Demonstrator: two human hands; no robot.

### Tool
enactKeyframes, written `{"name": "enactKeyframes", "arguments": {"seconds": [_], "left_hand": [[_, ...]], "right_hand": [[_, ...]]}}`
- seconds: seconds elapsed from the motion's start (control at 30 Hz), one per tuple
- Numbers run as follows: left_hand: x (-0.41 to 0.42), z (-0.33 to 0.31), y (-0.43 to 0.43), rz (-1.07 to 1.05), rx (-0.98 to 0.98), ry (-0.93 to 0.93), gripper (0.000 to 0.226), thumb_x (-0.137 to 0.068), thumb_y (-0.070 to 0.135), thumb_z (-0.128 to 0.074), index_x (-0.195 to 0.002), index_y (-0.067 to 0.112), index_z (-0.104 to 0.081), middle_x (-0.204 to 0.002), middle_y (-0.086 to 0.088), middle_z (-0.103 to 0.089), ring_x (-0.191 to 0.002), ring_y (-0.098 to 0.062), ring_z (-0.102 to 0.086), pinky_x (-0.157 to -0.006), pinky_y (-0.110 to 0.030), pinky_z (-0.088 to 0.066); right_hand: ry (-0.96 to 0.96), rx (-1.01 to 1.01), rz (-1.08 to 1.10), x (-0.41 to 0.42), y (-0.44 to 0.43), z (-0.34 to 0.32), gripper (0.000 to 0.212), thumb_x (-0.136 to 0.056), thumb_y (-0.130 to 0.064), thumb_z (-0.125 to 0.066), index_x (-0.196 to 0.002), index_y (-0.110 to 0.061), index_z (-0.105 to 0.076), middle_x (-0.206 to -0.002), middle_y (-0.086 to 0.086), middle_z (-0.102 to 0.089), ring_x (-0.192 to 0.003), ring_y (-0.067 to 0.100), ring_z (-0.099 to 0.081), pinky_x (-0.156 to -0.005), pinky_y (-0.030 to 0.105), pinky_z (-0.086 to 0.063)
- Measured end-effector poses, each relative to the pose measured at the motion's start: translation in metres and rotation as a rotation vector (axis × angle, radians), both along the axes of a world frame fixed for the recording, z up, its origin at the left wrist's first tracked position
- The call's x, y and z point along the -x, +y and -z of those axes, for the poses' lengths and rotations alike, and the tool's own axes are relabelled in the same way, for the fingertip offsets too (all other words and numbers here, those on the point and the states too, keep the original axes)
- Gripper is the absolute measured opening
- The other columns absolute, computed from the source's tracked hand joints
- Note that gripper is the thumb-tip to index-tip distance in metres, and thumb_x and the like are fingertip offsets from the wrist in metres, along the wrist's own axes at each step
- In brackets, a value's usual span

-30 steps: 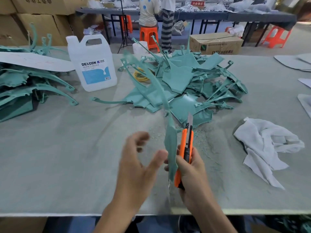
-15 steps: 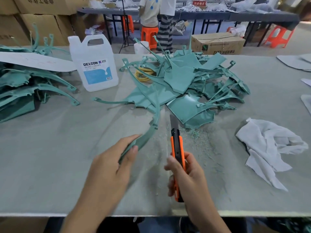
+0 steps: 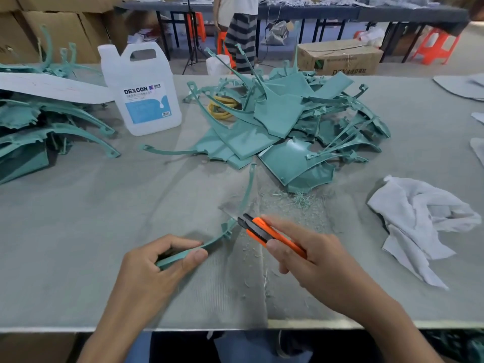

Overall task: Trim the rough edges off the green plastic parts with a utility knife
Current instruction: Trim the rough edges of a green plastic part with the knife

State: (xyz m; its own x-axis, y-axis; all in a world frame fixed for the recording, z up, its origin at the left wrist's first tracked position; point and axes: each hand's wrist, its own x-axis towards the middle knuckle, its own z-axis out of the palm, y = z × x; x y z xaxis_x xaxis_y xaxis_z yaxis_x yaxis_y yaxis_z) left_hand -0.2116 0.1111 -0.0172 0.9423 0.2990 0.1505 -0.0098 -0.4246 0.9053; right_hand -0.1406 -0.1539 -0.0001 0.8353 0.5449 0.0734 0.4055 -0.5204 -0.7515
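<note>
since half a second ago you have swung the orange utility knife [image 3: 272,235] from pointing away at the pile to pointing left, and the long curved green plastic strip [image 3: 227,228] has come down from its raised position to lie low over the grey table mat [image 3: 78,231]. your left hand [image 3: 157,268] pinches the near end of the strip between thumb and curled fingers. your right hand [image 3: 317,258] is wrapped round the knife handle, forefinger laid along the top. the knife's black nose sits just beside a small tab on the strip; the blade itself is blurred, so contact with the plastic cannot be confirmed. the strip's far end arcs away toward the heap of green plastic parts [image 3: 282,119] at mid-table. fine green shavings [image 3: 301,199] lie on the mat just right of the strip, between the knife and the heap. noted also: a white crumpled cloth [image 3: 419,221] to the right, well apart from the hands; a translucent white jug with a blue label [image 3: 142,95] standing upright behind left; a second stack of green parts [image 3: 39,132] at the left edge; a yellow coil [image 3: 222,108] beside the heap
</note>
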Motion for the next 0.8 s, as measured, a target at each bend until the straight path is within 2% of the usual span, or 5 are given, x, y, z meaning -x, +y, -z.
{"name": "enactKeyframes", "arguments": {"seconds": [0.13,0.33,0.4,0.47,0.8], "left_hand": [[0.001,0.002,-0.005,-0.033,0.011,-0.009,0.019,-0.062,0.056,-0.081,-0.077,0.044,-0.078,-0.078,0.017,-0.076,-0.069,0.001,-0.068,-0.061,-0.012,-0.048],[0.003,0.0,-0.011,-0.049,0.007,-0.041,0.015,-0.064,0.053,-0.073,-0.074,0.043,-0.078,-0.071,0.017,-0.074,-0.058,0.004,-0.062,-0.053,-0.008,-0.043],[0.003,-0.001,-0.012,-0.054,0.008,-0.038,0.014,-0.064,0.052,-0.073,-0.074,0.043,-0.078,-0.071,0.018,-0.074,-0.058,0.004,-0.063,-0.053,-0.007,-0.042],[0.002,-0.001,-0.011,-0.057,0.001,-0.034,0.012,-0.065,0.051,-0.073,-0.073,0.043,-0.078,-0.07,0.017,-0.074,-0.059,0.004,-0.064,-0.054,-0.008,-0.044],[0.005,-0.002,-0.013,-0.051,0.006,-0.045,0.014,-0.065,0.052,-0.074,-0.074,0.043,-0.078,-0.071,0.017,-0.074,-0.061,0.003,-0.066,-0.056,-0.007,-0.045]], "right_hand": [[-0.033,0.075,-0.051,-0.002,-0.004,-0.007,0.038,-0.099,-0.055,-0.048,-0.123,-0.082,-0.036,-0.079,-0.026,-0.067,-0.072,-0.001,-0.065,-0.064,0.015,-0.048],[-0.106,0.262,-0.067,-0.015,-0.012,-0.014,0.04,-0.096,-0.063,-0.043,-0.132,-0.077,-0.032,-0.077,-0.017,-0.068,-0.066,0.006,-0.064,-0.068,0.033,-0.055],[-0.125,0.306,-0.074,-0.024,-0.016,-0.017,0.038,-0.099,-0.059,-0.044,-0.132,-0.075,-0.035,-0.076,-0.014,-0.068,-0.064,0.006,-0.063,-0.065,0.029,-0.053],[-0.149,0.3,-0.112,-0.026,-0.016,-0.021,0.039,-0.1,-0.056,-0.045,-0.128,-0.08,-0.032,-0.079,-0.02,-0.067,-0.065,0.006,-0.063,-0.062,0.025,-0.051],[-0.152,0.293,-0.19,-0.023,-0.014,-0.031,0.042,-0.095,-0.062,-0.042,-0.135,-0.073,-0.034,-0.077,-0.034,-0.062,-0.07,0.0,-0.064,-0.061,0.017,-0.047]]}}
